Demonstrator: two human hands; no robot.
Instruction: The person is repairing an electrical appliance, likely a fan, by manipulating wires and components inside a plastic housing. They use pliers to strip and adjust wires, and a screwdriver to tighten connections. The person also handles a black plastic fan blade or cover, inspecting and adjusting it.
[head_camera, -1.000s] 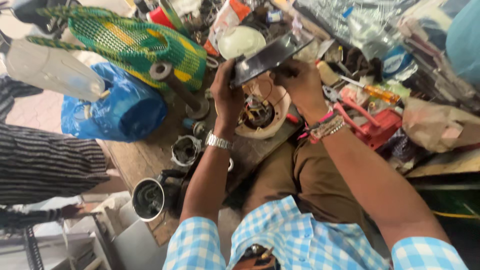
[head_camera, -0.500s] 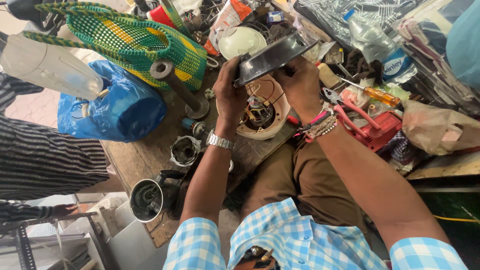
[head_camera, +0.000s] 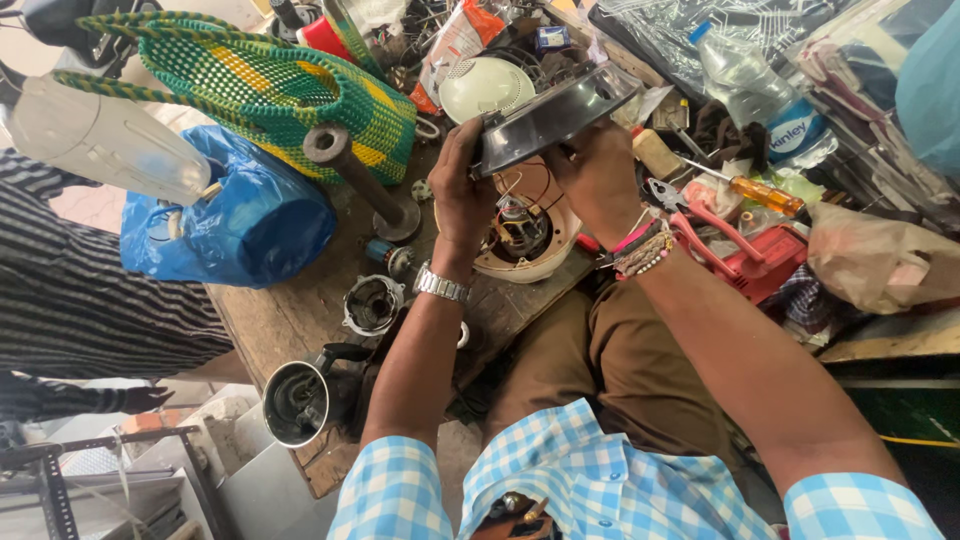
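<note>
Both hands gripped a dark cover (head_camera: 555, 115): left hand (head_camera: 462, 185) clamped on its lower end, right hand (head_camera: 600, 175) under its middle. Its long axis rose from the left hand up past the right. Just below the hands sat a cream housing (head_camera: 525, 235) with exposed motor; beyond the left lay a green bag (head_camera: 270, 85).

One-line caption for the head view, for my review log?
Both hands, left hand and right hand, hold a dark round cover above an opened cream appliance housing on a cluttered wooden workbench.
</note>
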